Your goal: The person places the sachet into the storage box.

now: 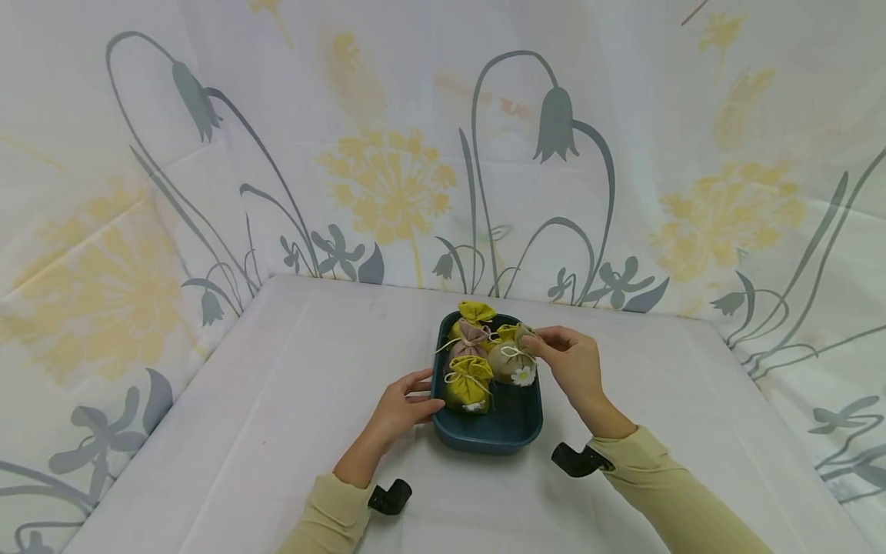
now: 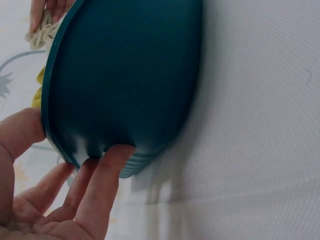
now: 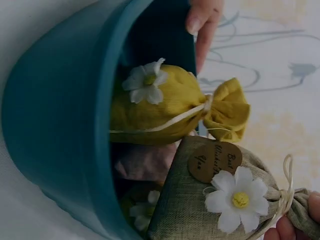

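A dark teal plastic tub (image 1: 490, 440) holds several small cloth sachets tied with cord. My right hand (image 1: 571, 365) pinches the gathered neck of a grey-beige sachet (image 3: 187, 215), which bears a white flower and a round brown tag. That sachet leans at the tub's right side, its lower part within the rim. My left hand (image 1: 401, 408) grips the tub's left side, thumb at the rim and fingers against the outer wall. Nearest that hand is a yellow sachet (image 1: 462, 396) with a white flower. Behind it sit a mauve sachet (image 1: 465, 345) and another yellow sachet (image 1: 476, 311).
The tub stands on a white cloth-covered table (image 1: 332, 338). A hanging white cloth (image 1: 429, 92) printed with grey and yellow flowers rises behind and at both sides. Black wrist devices (image 1: 390, 498) sit at both cuffs.
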### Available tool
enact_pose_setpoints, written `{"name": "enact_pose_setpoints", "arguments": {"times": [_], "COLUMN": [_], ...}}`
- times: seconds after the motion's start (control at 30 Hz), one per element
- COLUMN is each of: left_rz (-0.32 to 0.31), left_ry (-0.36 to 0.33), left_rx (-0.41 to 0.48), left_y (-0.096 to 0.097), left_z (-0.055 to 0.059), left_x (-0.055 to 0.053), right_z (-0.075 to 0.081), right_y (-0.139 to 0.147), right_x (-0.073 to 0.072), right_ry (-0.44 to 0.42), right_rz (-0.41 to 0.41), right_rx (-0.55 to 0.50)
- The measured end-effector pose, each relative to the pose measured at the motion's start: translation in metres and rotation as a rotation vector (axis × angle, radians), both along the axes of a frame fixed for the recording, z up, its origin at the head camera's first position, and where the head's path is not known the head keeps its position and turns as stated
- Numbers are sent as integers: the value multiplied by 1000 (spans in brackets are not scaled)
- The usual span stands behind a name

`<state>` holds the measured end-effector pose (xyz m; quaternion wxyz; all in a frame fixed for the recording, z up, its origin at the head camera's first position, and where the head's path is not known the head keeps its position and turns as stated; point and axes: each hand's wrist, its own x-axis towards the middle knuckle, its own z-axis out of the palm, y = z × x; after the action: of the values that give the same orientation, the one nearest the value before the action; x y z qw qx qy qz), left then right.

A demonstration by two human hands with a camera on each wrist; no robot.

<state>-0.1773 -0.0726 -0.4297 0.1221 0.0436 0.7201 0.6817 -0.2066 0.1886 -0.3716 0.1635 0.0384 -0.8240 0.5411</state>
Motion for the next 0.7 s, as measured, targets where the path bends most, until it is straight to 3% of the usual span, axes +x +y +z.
{"name": "enact_pose_setpoints", "arguments": {"times": [0.13, 0.23, 0.5, 0.7], "left_rz": [0, 5, 8, 10], "left_ry": [3, -2, -8, -9], "left_rx": [-8, -5, -9, -7], "left_y": [1, 1, 1, 1], "left_z": [14, 17, 15, 16], "left_x": [7, 9, 8, 8], "right_z": [-6, -7, -7, -12], "right_y": [-2, -4, -4, -6], "right_x": [-2, -3, -2, -5], "right_ry": [-26, -29, -32, -74], "right_rz": [-12, -7, -24, 8], "right_rx": [38, 40, 103, 160]}}
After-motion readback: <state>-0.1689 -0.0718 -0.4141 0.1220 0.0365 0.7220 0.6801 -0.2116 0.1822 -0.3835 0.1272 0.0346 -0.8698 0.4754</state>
